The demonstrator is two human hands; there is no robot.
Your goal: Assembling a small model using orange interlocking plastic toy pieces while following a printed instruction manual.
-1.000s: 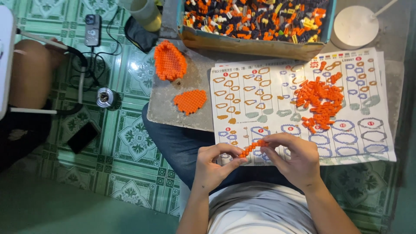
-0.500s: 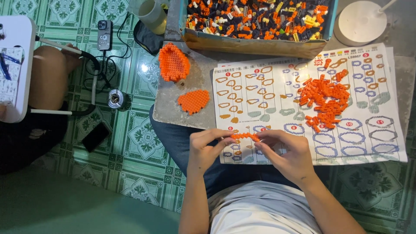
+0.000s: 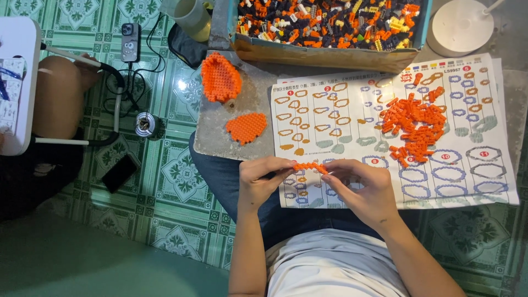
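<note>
Holding a short orange brick strip (image 3: 309,166) level now, no longer tilted, we pinch its ends with left hand (image 3: 263,184) and right hand (image 3: 360,188) above the instruction sheet (image 3: 352,126)'s near edge.

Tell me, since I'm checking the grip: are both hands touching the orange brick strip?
Touching. The head view shows the left hand pinching one end of the orange brick strip and the right hand pinching the other, with no gap.
</note>
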